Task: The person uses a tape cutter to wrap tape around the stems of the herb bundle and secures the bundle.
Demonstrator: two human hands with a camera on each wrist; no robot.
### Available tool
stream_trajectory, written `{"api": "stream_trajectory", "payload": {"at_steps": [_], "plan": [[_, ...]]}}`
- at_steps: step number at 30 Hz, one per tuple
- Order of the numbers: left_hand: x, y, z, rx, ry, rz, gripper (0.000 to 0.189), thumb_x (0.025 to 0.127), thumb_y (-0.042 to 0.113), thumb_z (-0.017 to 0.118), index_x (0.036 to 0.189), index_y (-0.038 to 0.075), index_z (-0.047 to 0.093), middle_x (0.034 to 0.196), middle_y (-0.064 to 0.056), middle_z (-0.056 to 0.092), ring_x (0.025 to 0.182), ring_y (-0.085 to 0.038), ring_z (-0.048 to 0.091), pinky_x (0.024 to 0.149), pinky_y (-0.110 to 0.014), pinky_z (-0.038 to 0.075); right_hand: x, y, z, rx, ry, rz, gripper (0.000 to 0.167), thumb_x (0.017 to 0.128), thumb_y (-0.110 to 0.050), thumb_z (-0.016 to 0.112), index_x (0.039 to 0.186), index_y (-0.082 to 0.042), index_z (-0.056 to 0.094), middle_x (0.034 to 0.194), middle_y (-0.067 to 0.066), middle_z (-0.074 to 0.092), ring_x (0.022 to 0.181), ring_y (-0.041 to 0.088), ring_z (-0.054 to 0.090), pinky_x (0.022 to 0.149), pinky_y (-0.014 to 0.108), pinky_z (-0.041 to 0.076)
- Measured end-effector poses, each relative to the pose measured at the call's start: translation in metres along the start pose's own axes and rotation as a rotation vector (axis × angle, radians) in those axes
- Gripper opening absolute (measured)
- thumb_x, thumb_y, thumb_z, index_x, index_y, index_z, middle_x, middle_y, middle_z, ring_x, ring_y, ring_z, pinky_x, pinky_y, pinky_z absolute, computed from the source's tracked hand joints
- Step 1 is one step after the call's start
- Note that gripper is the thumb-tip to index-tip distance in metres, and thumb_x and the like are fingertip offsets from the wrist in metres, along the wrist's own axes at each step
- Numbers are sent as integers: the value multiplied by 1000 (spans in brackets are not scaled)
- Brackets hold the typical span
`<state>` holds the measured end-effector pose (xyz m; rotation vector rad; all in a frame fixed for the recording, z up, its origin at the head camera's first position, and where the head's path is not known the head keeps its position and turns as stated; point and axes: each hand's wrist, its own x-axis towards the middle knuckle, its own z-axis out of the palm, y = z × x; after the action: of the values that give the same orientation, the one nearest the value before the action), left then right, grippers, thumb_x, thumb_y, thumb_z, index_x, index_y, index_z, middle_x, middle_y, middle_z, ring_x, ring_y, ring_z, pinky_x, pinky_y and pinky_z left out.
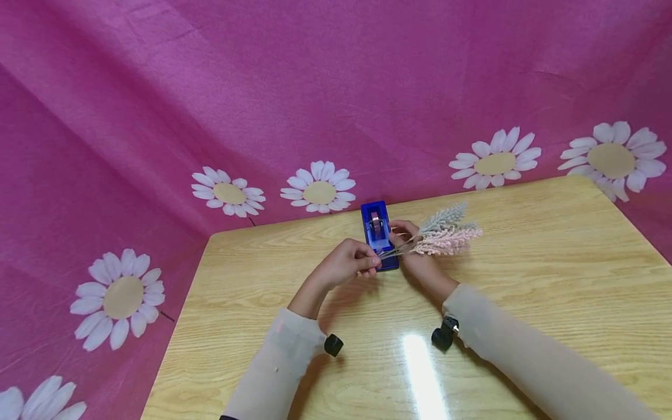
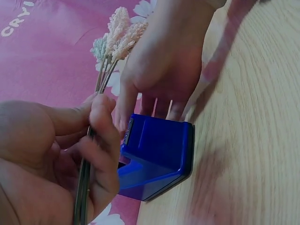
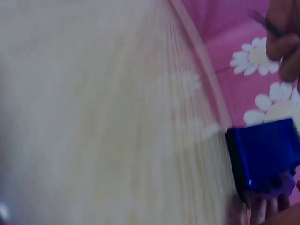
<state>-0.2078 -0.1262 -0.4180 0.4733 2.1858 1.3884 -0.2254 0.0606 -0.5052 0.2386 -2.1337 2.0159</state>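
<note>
My left hand (image 1: 349, 262) pinches the thin stems (image 2: 83, 187) of artificial flower sprigs between thumb and fingers. The fluffy heads, pink (image 1: 448, 240) and grey-green (image 1: 445, 217), point right and lie above my right wrist in the head view. A blue tape dispenser (image 1: 375, 221) with a roll in it stands at the table's back edge. Along its right side, my right hand (image 2: 164, 65) holds it, with the thumb side near the cutter edge (image 2: 128, 130); the fingertips are partly hidden behind the body. In the right wrist view, the dispenser (image 3: 265, 152) shows at lower right, blurred.
The light wooden table (image 1: 252, 303) meets a pink cloth backdrop (image 1: 325, 87) printed with white daisies. A black wrist camera (image 1: 333, 345) hangs by the left sleeve, another (image 1: 443, 337) by the right. A bright reflection lies on the tabletop near the front.
</note>
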Motion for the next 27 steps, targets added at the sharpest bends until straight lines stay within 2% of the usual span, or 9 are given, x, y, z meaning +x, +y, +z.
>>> {"api": "stream_trajectory", "payload": {"at_steps": [3, 5, 7, 9, 13, 19, 23, 24, 27], "plan": [[1, 0, -1, -5, -11, -12, 20, 103, 2, 60, 102, -15, 69, 84, -30, 67, 61, -18, 58, 60, -31, 51, 11, 2, 0, 44, -45, -16, 39, 99, 1, 60, 136, 13, 52, 136, 38, 54, 120, 53, 57, 104, 39, 49], [2, -1, -2, 25, -16, 0, 20, 103, 4, 61, 102, -14, 69, 86, -32, 68, 59, -16, 53, 57, -27, 47, 17, 6, 0, 81, -75, -31, 47, 97, 3, 61, 141, 13, 47, 145, 40, 46, 130, 59, 48, 111, 53, 43], [2, -1, -3, 58, -21, 20, 21, 103, 6, 62, 102, -14, 69, 89, -34, 69, 60, -14, 48, 56, -24, 42, 22, 7, -1, 99, -130, -36, 53, 97, 3, 60, 146, 12, 41, 150, 40, 39, 136, 61, 40, 114, 61, 37], [3, -1, -4, 90, -25, 35, 22, 103, 7, 62, 102, -13, 70, 90, -31, 71, 62, -11, 45, 57, -23, 38, 24, 8, -3, 112, -173, -30, 56, 98, 3, 61, 149, 9, 38, 153, 39, 36, 139, 60, 37, 114, 61, 37], [3, 1, -6, 105, -32, 39, 26, 105, 10, 59, 104, -13, 71, 85, -24, 74, 71, -10, 52, 65, -23, 42, 25, 7, -6, 103, -221, -18, 57, 100, 0, 60, 152, 8, 36, 155, 38, 35, 140, 59, 37, 113, 52, 41], [3, 1, -3, 104, 23, 26, 38, 109, 19, 55, 98, -14, 71, 81, -26, 72, 78, -26, 57, 66, -24, 40, 23, 2, -7, 101, -237, -16, 57, 102, 1, 58, 153, 8, 34, 156, 37, 34, 142, 57, 36, 109, 36, 44], [3, 0, 1, 84, 70, 22, 37, 105, 18, 62, 93, -16, 70, 73, -22, 71, 75, -28, 54, 64, -24, 37, 23, 4, -7, 89, -247, -7, 56, 103, 1, 57, 154, 7, 34, 157, 36, 35, 143, 55, 35, 114, 49, 41], [4, 0, 1, 78, 78, 18, 36, 104, 18, 63, 93, -15, 71, 71, -20, 71, 73, -25, 53, 63, -24, 36, 23, 6, -7, 93, -249, -12, 57, 103, 0, 57, 155, 7, 34, 157, 36, 35, 144, 55, 35, 116, 53, 38], [5, 1, 2, 55, 91, -4, 30, 103, 16, 66, 101, -13, 74, 67, -10, 71, 68, -16, 51, 62, -24, 35, 22, 12, -7, 113, -242, -30, 57, 104, -4, 59, 156, 2, 37, 157, 31, 39, 144, 49, 38, 117, 54, 36]]}}
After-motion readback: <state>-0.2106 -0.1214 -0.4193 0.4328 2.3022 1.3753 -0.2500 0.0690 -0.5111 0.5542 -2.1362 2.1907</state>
